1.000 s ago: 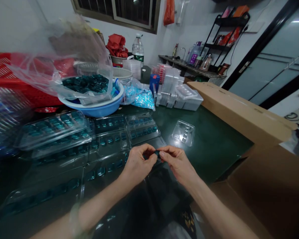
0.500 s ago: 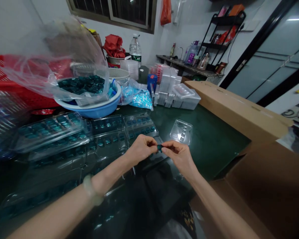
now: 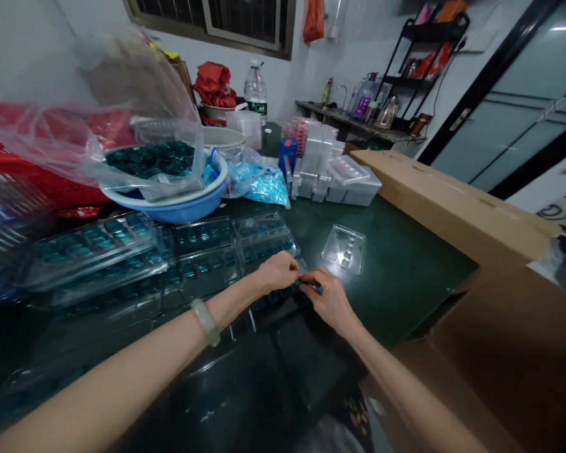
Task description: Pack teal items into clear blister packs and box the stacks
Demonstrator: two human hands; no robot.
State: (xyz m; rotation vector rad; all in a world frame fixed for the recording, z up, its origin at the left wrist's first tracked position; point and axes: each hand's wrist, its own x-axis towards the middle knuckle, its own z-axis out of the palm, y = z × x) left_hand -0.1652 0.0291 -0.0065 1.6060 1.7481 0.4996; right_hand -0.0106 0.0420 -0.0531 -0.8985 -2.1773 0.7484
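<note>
My left hand (image 3: 279, 270), its wrist in a pale green bangle (image 3: 206, 323), is closed with fingertips pinched at the far edge of a clear plastic tray. Whatever those fingertips hold is hidden. My right hand (image 3: 329, 297) is beside it, thumb and fingers closed on a small teal piece (image 3: 319, 290). Beneath both hands, the tray holds a row of teal pieces (image 3: 274, 297), partly covered by my hands. More clear trays with teal pieces (image 3: 200, 269) lie to the left, some stacked (image 3: 99, 242). An unfilled clear tray (image 3: 344, 249) lies beyond my right hand.
A blue basin (image 3: 183, 211) with a plastic bag of teal pieces stands back left, before a red basket (image 3: 9, 160). Behind are a bag of light blue pieces (image 3: 268, 187) and stacked clear boxes (image 3: 353, 189). Cardboard boxes (image 3: 443, 195) border the right side of the dark table (image 3: 405, 251).
My left forearm has swung forward and right. Both hands have lowered a little to the tray from holding a teal piece between them, and teal pieces now show under them.
</note>
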